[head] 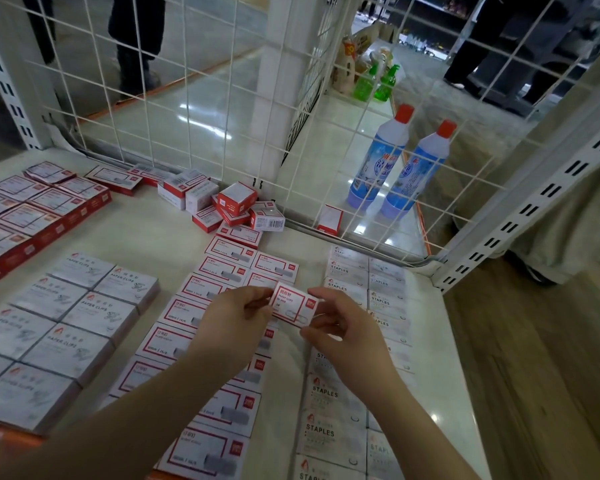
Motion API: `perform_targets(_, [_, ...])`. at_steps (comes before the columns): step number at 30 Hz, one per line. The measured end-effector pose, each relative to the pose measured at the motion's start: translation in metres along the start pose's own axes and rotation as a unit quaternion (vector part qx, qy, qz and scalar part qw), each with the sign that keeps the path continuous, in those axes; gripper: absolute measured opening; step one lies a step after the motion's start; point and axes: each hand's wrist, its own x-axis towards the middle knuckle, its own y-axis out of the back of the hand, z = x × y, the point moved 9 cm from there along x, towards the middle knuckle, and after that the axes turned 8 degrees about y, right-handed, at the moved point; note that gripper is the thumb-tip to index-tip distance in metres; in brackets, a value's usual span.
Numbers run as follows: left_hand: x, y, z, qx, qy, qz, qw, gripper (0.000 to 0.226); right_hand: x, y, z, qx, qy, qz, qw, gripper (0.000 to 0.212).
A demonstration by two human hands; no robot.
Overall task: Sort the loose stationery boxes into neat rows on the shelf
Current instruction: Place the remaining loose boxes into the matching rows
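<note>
Held item: a red-and-white paper-clip box (pixel 293 307), above the red-bordered staple box rows (pixel 201 341) at mid-shelf.
Left hand (pixel 234 318): pinches the box's left end.
Right hand (pixel 340 329): fingers curled round its right end.
Unsorted: loose box heap (pixel 236 206) (against the wire mesh (pixel 187 98)).
Shelf (pixel 167 244): white "PAPER CLIPS" boxes (pixel 66 323) left, "STAPLES" boxes (pixel 329 431) right.

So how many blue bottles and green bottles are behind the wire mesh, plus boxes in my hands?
Blue bottles: 2
Green bottles: 2
Box held by left hand and right hand: 1
Total: 5
</note>
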Motion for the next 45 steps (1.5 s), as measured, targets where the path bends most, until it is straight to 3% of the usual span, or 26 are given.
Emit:
perform_targets(16, [-0.007, 0.014, 0.004, 0.042, -0.019, 0.007, 0.999, 0.033, -0.006, -0.005, -0.018, -0.066, 0.037, -0.014, 0.997, 0.043])
perform_targets(25, [-0.016, 0.038, 0.012, 0.111, -0.057, -0.014, 0.992, 0.037, -0.006, -0.013, -0.042, -0.125, 0.055, -0.024, 0.99, 0.029])
perform_targets(34, [-0.016, 0.09, 0.009, 0.261, -0.091, 0.004, 0.961, 0.04, -0.002, -0.038, -0.073, -0.179, 0.042, -0.032, 0.982, 0.027])
perform_targets(45, [-0.01, 0.16, -0.005, 0.345, -0.139, 0.031, 0.928, 0.037, 0.019, -0.077, -0.118, -0.237, 0.038, -0.036, 0.97, 0.039])
